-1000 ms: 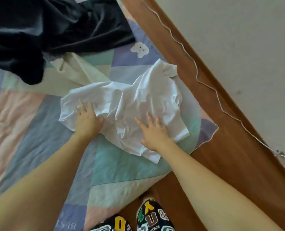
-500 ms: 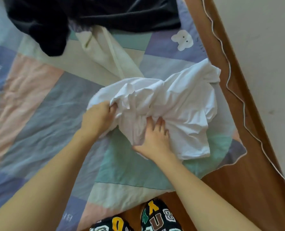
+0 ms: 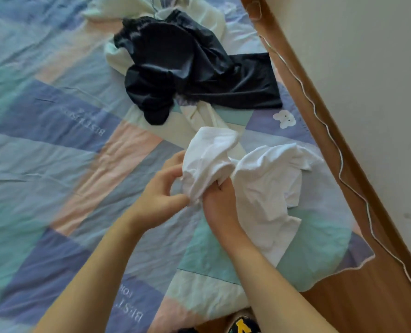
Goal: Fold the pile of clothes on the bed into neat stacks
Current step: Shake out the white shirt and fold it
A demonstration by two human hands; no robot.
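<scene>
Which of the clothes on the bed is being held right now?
The white garment, nearest the bed's corner. The left hand and right hand both grip its bunched edge. The black garment and cream garment lie untouched farther away.

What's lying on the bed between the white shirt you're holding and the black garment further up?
In the head view, a cream garment lies between the white shirt and the black garment, partly tucked under both.

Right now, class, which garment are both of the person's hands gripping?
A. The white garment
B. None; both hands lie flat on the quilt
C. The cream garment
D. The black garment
A: the left hand and right hand both clutch bunched folds of the white garment.
</scene>
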